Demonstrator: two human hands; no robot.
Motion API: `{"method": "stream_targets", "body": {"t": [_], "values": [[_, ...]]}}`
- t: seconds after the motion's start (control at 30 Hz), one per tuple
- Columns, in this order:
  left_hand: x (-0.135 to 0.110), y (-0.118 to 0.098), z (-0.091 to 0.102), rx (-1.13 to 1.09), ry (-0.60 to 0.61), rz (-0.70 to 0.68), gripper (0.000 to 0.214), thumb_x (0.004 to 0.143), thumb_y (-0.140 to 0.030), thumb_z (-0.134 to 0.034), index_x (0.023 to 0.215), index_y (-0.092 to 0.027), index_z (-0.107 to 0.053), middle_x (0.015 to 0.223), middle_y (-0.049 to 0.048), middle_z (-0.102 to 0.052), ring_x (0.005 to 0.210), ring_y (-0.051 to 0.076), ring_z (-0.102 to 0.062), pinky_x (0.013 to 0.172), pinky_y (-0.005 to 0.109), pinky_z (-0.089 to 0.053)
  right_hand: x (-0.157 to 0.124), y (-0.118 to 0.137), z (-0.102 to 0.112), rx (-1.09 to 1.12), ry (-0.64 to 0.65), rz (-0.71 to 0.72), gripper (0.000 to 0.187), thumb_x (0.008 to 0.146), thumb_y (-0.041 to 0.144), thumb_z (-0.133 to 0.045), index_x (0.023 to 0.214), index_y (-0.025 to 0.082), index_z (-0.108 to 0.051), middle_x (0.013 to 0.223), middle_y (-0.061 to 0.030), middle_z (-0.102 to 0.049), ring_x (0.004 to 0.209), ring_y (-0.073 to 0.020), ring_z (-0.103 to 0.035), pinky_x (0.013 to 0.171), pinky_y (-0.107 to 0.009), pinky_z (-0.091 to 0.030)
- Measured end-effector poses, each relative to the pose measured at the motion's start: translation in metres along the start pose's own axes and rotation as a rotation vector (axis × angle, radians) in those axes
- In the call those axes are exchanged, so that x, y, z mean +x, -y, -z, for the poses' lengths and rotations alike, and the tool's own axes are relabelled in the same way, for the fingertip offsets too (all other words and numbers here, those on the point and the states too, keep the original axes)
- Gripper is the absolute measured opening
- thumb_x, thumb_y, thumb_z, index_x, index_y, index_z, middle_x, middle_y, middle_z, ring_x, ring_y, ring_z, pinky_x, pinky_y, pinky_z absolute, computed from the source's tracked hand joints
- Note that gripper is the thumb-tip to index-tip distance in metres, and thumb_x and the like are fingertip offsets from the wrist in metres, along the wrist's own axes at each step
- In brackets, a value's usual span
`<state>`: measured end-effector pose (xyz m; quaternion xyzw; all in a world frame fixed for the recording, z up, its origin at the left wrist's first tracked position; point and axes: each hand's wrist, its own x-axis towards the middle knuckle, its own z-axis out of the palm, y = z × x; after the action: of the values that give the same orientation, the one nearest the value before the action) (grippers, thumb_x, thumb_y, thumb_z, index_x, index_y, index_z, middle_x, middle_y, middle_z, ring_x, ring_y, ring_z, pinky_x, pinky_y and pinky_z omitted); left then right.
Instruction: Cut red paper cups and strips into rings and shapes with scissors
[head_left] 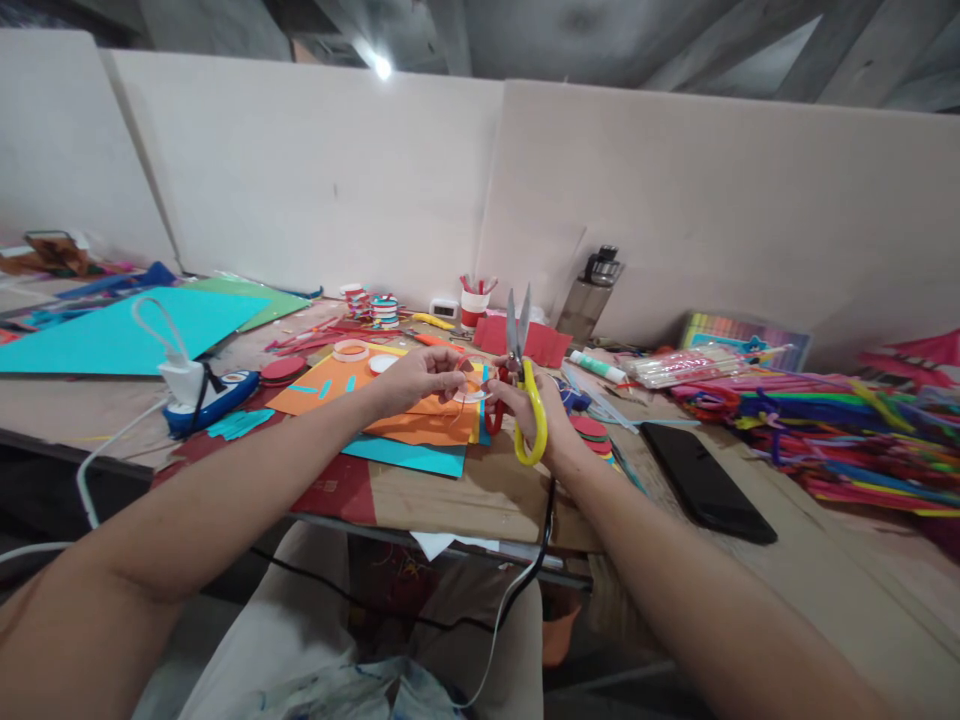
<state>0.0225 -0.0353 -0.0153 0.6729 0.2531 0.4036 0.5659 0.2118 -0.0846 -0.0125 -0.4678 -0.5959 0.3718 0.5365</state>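
My right hand point(553, 412) is wrapped round a pair of scissors point(527, 385) with a yellow and a red handle. Their blades point upward, slightly apart. Close by, my left hand point(420, 378) is closed in a pinch, with a thin reddish strand point(452, 402) at its fingertips; a pale round piece shows behind, and I cannot tell exactly how they join. My right fingertips reach toward the same spot. Beneath both hands lie orange paper sheets point(442, 428) over a turquoise sheet point(420, 456). A tape roll point(350, 350) and small turquoise strips point(325, 389) rest on the orange paper.
Red paper discs point(282, 370) lie left, beside a blue power strip point(210, 400). To the right are a black phone point(705, 482), a glue stick point(598, 367) and colourful pipe cleaners point(817, 430). A bottle point(589, 305) stands behind, near white panels point(315, 180).
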Motion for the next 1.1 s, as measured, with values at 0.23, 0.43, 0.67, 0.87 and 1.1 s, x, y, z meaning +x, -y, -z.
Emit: {"method": "stream_targets", "body": {"t": [0.23,0.43,0.67,0.87,1.1], "values": [[0.0,-0.004,0.002,-0.125,-0.001,-0.018,0.03,0.064,-0.032,-0.082,0.078,-0.011,-0.065,0.064,0.0001,-0.06,0.053,0.007,-0.053,0.054,0.02,-0.04,-0.003,0.002,-0.002,0.037,0.005,-0.013,0.037,0.065,0.038,-0.068,0.096,0.02,-0.056,0.07,0.0031,-0.058,0.055,-0.012,-0.054,0.051,-0.026,-0.047],[0.001,-0.002,0.004,-0.098,-0.003,-0.07,0.028,0.064,-0.032,-0.084,0.069,-0.011,-0.066,0.059,-0.001,-0.06,0.053,0.006,-0.052,0.055,0.019,-0.04,0.001,0.001,-0.001,-0.074,-0.092,0.058,0.042,0.062,0.042,-0.072,0.094,0.02,-0.057,0.076,0.0014,-0.058,0.064,-0.0138,-0.056,0.059,-0.028,-0.049],[0.0,-0.005,0.005,-0.275,-0.129,-0.028,0.036,0.066,-0.038,-0.083,0.072,-0.012,-0.058,0.063,-0.0007,-0.063,0.05,0.006,-0.054,0.051,0.018,-0.042,-0.002,-0.003,-0.001,-0.063,-0.045,0.09,0.039,0.075,0.053,-0.066,0.095,0.021,-0.055,0.076,0.0005,-0.061,0.06,-0.0129,-0.056,0.057,-0.027,-0.048],[0.004,-0.007,0.009,-0.348,-0.206,-0.037,0.034,0.074,-0.039,-0.077,0.076,-0.011,-0.057,0.062,-0.0006,-0.062,0.044,0.004,-0.048,0.042,0.015,-0.037,-0.005,-0.004,0.0,-0.19,0.0,0.166,0.039,0.083,0.052,-0.061,0.106,0.022,-0.059,0.08,0.0001,-0.062,0.065,-0.0142,-0.056,0.06,-0.027,-0.046],[0.003,-0.01,0.01,-0.35,-0.208,-0.097,0.037,0.074,-0.042,-0.077,0.078,-0.012,-0.056,0.065,-0.0008,-0.064,0.043,0.004,-0.051,0.041,0.015,-0.036,-0.005,-0.006,-0.001,-0.235,0.003,0.203,0.038,0.082,0.052,-0.063,0.103,0.021,-0.062,0.074,0.0011,-0.058,0.065,-0.0145,-0.053,0.062,-0.028,-0.044]]}}
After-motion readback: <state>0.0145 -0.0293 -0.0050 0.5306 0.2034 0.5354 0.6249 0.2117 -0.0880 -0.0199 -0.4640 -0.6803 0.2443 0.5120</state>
